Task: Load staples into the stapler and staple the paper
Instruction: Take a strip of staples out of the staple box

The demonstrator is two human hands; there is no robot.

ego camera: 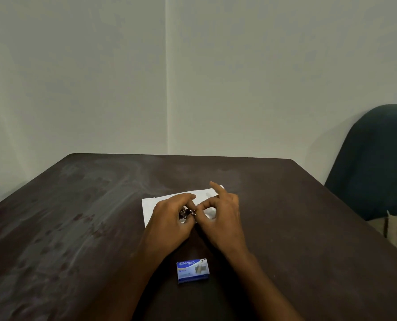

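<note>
Metal stapler point(185, 213) within left hand point(169, 220); right hand point(221, 217) at its tip

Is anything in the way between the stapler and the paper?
Nothing that I can see. The left hand grips the stapler right over the paper, and the right hand pinches at its end. The staple box lies nearer the person, out of the way.

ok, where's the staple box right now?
Head view, bottom centre: the blue staple box lies on the dark table, nearer the person than the left hand and right hand, which meet over the paper.
</note>
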